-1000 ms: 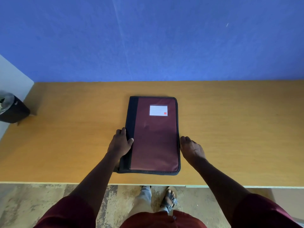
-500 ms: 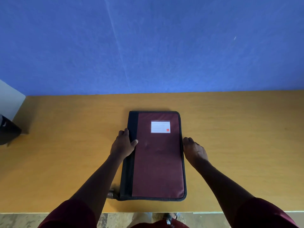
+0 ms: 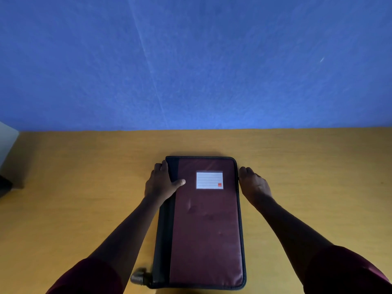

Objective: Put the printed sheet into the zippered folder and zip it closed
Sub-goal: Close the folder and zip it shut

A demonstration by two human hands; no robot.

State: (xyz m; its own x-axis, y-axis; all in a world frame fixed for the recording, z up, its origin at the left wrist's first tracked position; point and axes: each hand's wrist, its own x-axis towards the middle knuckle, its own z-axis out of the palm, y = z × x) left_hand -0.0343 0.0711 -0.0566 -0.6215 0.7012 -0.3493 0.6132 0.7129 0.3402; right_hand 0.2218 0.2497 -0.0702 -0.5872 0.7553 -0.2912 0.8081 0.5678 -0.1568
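Note:
A maroon zippered folder [image 3: 203, 225] with a black spine strip lies closed and flat on the yellow wooden table [image 3: 74, 198]. A white lined label [image 3: 209, 180] sits near its far end. My left hand [image 3: 161, 183] grips the folder's left spine edge near the far corner, thumb on top of the cover. My right hand [image 3: 253, 184] touches the right zipper edge near the far corner, fingers curled against the side. A metal zipper pull [image 3: 139, 277] sticks out at the near left corner. No printed sheet is visible.
A blue wall [image 3: 191, 60] rises directly behind the table. A dark object [image 3: 4, 184] sits at the far left edge, mostly cut off. Bare tabletop spreads left and right of the folder.
Both hands slid along the folder's sides toward its far end. The view tilted up, so the floor and table front edge dropped out of sight.

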